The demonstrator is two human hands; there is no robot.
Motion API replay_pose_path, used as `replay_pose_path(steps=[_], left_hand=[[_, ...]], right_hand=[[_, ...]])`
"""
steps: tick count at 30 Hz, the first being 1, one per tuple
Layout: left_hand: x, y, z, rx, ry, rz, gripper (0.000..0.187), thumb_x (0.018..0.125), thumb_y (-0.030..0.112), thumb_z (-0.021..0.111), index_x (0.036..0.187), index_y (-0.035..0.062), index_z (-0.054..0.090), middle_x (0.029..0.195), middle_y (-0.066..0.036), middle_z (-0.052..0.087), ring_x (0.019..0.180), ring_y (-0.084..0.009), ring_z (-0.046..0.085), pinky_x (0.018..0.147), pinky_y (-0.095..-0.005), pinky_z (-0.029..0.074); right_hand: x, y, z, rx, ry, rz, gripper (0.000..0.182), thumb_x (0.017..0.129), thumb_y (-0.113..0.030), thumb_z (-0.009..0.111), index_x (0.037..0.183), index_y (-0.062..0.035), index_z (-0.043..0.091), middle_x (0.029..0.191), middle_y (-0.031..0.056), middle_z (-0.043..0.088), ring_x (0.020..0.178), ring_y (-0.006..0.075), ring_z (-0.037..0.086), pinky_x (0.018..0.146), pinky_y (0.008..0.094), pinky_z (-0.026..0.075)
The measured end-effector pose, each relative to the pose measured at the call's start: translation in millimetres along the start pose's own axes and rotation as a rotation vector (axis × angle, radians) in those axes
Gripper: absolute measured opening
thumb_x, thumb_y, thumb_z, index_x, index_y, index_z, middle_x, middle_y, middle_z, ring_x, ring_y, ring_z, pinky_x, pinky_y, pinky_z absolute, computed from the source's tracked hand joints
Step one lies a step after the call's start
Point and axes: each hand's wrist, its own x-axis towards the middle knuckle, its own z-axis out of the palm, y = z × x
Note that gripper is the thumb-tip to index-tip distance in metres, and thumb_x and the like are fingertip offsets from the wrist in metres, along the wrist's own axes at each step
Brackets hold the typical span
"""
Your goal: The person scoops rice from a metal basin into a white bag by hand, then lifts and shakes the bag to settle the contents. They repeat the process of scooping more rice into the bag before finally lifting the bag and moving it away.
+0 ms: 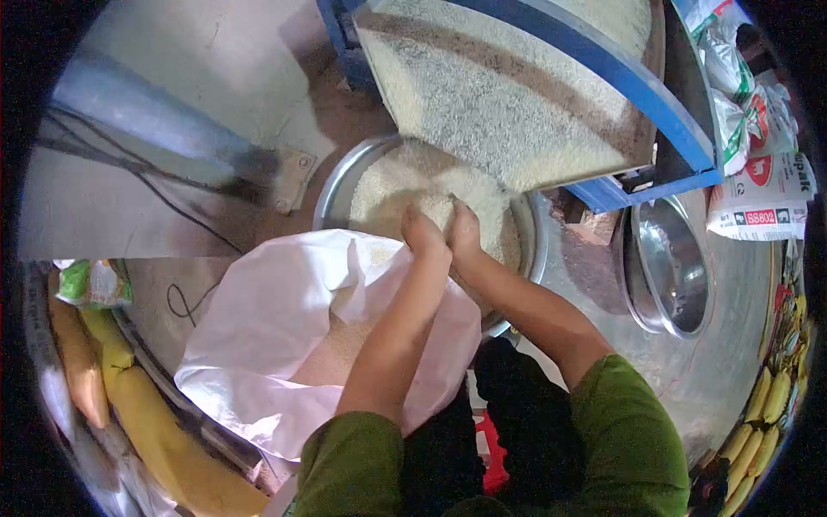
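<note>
My left hand (422, 229) and my right hand (465, 229) are cupped side by side over a wide metal basin (332, 183). A heap of pale grain, which looks like rice (438, 207), lies in them. More such grain fills the basin under and around my hands. Above it slopes a grain-covered chute (500, 112) in a blue frame, its lower edge over the basin. An open white sack (250, 319) with brownish grain inside stands below my left forearm, its mouth overlapping the basin's near rim. My fingertips are partly hidden by the grain.
Two nested metal bowls (676, 267) lean at the right by the blue frame (680, 129). Printed bags (758, 194) are at the upper right. Cables (155, 168) run along the left, near a metal post (146, 112). Yellow sacks (164, 431) lie at the lower left.
</note>
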Motion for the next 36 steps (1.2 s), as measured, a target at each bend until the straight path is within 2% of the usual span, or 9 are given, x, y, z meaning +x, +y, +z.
replay_pose_path(steps=[9, 13, 14, 19, 25, 27, 31, 33, 36], left_hand=[[-121, 133, -61, -0.174, -0.276, 0.103, 0.036, 0.086, 0.028, 0.03, 0.108, 0.0023, 0.041, 0.105, -0.01, 0.042, 0.096, -0.0184, 0.042, 0.083, -0.0303, 0.034], [-124, 148, -164, 0.785, -0.272, 0.544, 0.036, 0.086, 0.028, 0.029, 0.108, 0.0035, 0.042, 0.106, -0.011, 0.043, 0.101, -0.0186, 0.039, 0.085, -0.0297, 0.032], [-140, 155, -166, 0.604, -0.14, 0.221, 0.036, 0.086, 0.028, 0.031, 0.111, 0.0042, 0.041, 0.111, -0.012, 0.041, 0.105, -0.0195, 0.037, 0.086, -0.0299, 0.031], [-156, 171, -170, 0.865, -0.121, -0.148, 0.036, 0.084, 0.028, 0.038, 0.11, 0.0055, 0.044, 0.115, -0.015, 0.042, 0.108, -0.0218, 0.039, 0.086, -0.0297, 0.031], [-100, 141, -46, 0.954, -0.647, 0.546, 0.028, 0.08, 0.024, 0.048, 0.089, -0.0013, 0.056, 0.084, -0.017, 0.057, 0.083, -0.0256, 0.055, 0.075, -0.0326, 0.04], [-40, 91, -13, 1.22, -0.497, 0.754, 0.031, 0.079, 0.02, 0.045, 0.099, -0.0025, 0.05, 0.099, -0.018, 0.052, 0.097, -0.0316, 0.046, 0.082, -0.0336, 0.036], [68, 2, -10, 1.662, -0.17, 0.75, 0.041, 0.081, 0.024, 0.038, 0.109, -0.0043, 0.042, 0.111, -0.019, 0.044, 0.106, -0.0395, 0.035, 0.089, -0.035, 0.03], [72, -28, -8, 1.597, 0.043, 0.932, 0.043, 0.081, 0.027, 0.038, 0.109, -0.0044, 0.043, 0.11, -0.02, 0.045, 0.104, -0.0376, 0.038, 0.087, -0.036, 0.032], [-8, 13, 10, 0.973, -0.133, 0.3, 0.041, 0.082, 0.025, 0.038, 0.11, -0.0054, 0.042, 0.109, -0.021, 0.046, 0.101, -0.0339, 0.042, 0.085, -0.0351, 0.033]], right_hand=[[-120, -54, 41, 0.069, -0.426, -0.288, 0.02, 0.081, -0.016, 0.043, 0.081, -0.0006, 0.056, 0.077, 0.0042, 0.053, 0.072, 0.0106, 0.046, 0.067, 0.0255, 0.038], [-136, -15, 36, -0.079, -0.862, -0.201, 0.021, 0.082, -0.016, 0.044, 0.086, 0.001, 0.056, 0.081, 0.0072, 0.055, 0.078, 0.0135, 0.049, 0.071, 0.0257, 0.039], [-133, -9, 37, -0.306, -1.01, -0.403, 0.022, 0.082, -0.017, 0.044, 0.086, 0.0015, 0.055, 0.082, 0.0082, 0.056, 0.08, 0.0147, 0.05, 0.072, 0.0258, 0.039], [-84, -37, 1, -0.541, -0.782, -0.67, 0.012, 0.073, -0.009, 0.052, 0.082, -0.0012, 0.058, 0.096, 0.0152, 0.053, 0.095, 0.0248, 0.048, 0.082, 0.032, 0.037], [48, 13, -64, -0.888, -0.265, -0.504, 0.027, 0.074, -0.025, 0.047, 0.09, -0.0049, 0.056, 0.099, 0.0153, 0.052, 0.097, 0.0294, 0.046, 0.084, 0.0367, 0.036], [91, 44, -91, -1.527, -0.292, -1.305, 0.025, 0.077, -0.017, 0.046, 0.099, -0.007, 0.053, 0.112, 0.015, 0.046, 0.1, 0.0273, 0.046, 0.085, 0.033, 0.035], [142, 116, -66, -1.473, -0.445, -1.045, 0.043, 0.082, -0.03, 0.037, 0.119, -0.009, 0.035, 0.123, 0.0149, 0.034, 0.114, 0.0311, 0.029, 0.097, 0.0367, 0.02], [132, 111, -77, -0.71, -0.683, -0.788, 0.037, 0.084, -0.022, 0.036, 0.117, -0.0058, 0.036, 0.109, 0.0156, 0.045, 0.096, 0.0218, 0.046, 0.083, 0.0351, 0.036], [44, 31, -32, -0.657, -0.293, -0.282, 0.046, 0.083, -0.031, 0.036, 0.114, 0.0036, 0.038, 0.112, 0.0208, 0.044, 0.107, 0.027, 0.039, 0.091, 0.031, 0.029]])
